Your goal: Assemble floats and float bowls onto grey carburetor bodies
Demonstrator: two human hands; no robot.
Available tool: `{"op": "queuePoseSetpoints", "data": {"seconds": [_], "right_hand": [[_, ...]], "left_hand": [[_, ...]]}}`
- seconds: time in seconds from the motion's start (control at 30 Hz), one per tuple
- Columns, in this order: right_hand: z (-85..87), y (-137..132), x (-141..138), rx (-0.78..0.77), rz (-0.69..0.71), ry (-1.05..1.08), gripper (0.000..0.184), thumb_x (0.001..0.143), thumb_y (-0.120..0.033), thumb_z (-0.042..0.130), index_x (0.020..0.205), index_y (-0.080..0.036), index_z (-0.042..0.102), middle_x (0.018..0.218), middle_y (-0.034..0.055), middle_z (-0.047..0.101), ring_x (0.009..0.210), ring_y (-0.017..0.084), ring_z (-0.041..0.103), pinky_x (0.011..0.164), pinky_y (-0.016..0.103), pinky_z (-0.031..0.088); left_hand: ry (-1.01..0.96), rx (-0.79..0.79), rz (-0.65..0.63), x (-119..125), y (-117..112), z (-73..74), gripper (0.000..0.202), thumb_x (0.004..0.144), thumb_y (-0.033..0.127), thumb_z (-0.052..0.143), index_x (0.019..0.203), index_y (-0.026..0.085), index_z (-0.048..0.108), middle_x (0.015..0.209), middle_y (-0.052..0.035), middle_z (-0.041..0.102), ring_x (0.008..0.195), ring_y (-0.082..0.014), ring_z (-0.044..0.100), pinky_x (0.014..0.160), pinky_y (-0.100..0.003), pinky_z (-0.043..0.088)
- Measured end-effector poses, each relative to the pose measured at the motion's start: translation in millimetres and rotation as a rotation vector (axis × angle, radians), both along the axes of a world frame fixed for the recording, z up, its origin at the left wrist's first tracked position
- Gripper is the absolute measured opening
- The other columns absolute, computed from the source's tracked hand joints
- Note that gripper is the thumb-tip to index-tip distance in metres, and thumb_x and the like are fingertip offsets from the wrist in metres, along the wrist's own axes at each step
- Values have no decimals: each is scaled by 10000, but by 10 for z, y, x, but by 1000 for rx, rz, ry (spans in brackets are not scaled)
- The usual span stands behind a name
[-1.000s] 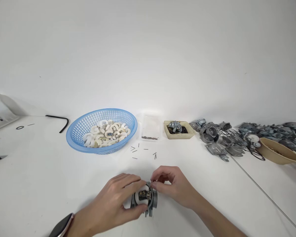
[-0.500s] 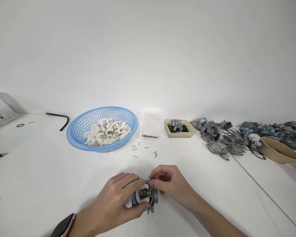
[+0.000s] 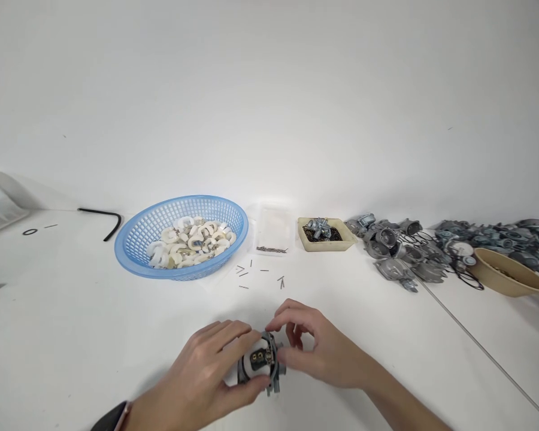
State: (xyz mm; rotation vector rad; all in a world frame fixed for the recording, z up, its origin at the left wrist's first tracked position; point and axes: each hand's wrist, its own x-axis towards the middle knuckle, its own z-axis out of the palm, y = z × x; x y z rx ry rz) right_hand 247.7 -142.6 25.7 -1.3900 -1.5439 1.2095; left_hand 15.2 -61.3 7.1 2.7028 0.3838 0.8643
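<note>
A small grey metal carburetor body (image 3: pixel 260 363) with a white float on top rests on the white table near the front edge. My left hand (image 3: pixel 204 374) wraps round its left side, thumb below and fingers over the top. My right hand (image 3: pixel 317 347) touches its right side, thumb and forefinger curled at the top corner of the part. Whether a pin is between those fingertips I cannot make out.
A blue basket (image 3: pixel 130 246) of white floats stands behind, with loose pins (image 3: pixel 260 276) and a clear tray (image 3: pixel 273 233) beside it. A beige tray (image 3: pixel 348 239), a heap of grey metal bodies (image 3: pixel 399 254) and a brown bowl (image 3: pixel 507 276) lie at the right. A black hose (image 3: pixel 103 218) is at far left.
Both hands and the carburetor body have slid slightly toward me. My right fingers have moved off the top pin spot and curl more loosely beside the part.
</note>
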Motion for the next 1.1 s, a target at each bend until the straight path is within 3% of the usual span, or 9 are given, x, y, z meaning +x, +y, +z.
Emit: {"op": "queuePoseSetpoints", "data": {"seconds": [0.1, 0.33, 0.43, 0.93, 1.0, 1.1], "right_hand": [[1, -14, 31, 57, 36, -86, 413, 750, -264, 841, 1142, -297, 713, 1111, 4, 620, 828, 142, 545, 750, 290, 485], [-61, -15, -34, 208, 18, -87, 257, 760, -163, 815, 989, -259, 751, 1024, -7, 634, 758, 114, 533, 717, 263, 492], [-42, -26, -60, 250, 2, -110, 317, 731, -96, 799, 1002, -250, 741, 994, -11, 645, 754, 112, 541, 706, 250, 488], [-30, -34, -44, 289, 24, -178, 342, 690, -79, 799, 982, -238, 717, 995, -11, 648, 777, 121, 570, 713, 243, 498], [-11, -37, -34, 312, 13, -247, 495, 643, -208, 891, 1101, -245, 706, 1095, 14, 651, 919, 169, 623, 821, 278, 515], [4, -10, -86, 370, 58, -419, 888, 568, -453, 948, 1361, -273, 593, 1304, 56, 618, 1156, 258, 607, 1024, 358, 469]], "left_hand": [[7, 56, 21, -19, 2, -9, 284, 1040, 431, 556, 1224, 217, 586, 1061, -86, 722, 844, -223, 724, 699, -339, 591], [41, 69, 30, -35, -3, -24, 300, 1066, 458, 498, 1232, 219, 573, 1074, -90, 713, 873, -235, 728, 705, -358, 590], [31, 64, 27, -27, -5, -18, 300, 1064, 451, 506, 1235, 214, 575, 1062, -87, 712, 853, -229, 725, 703, -361, 591], [-13, 72, 21, -9, 20, 5, 290, 1030, 448, 568, 1199, 215, 606, 1057, -77, 727, 848, -222, 738, 724, -332, 610], [-27, 48, 19, -42, 55, -1, 356, 998, 490, 608, 1229, 219, 606, 1084, -81, 733, 886, -229, 742, 746, -314, 617], [-50, -14, 52, -118, 143, -34, 408, 1002, 510, 586, 1307, 238, 593, 1167, -82, 730, 1002, -235, 736, 822, -282, 618]]}}
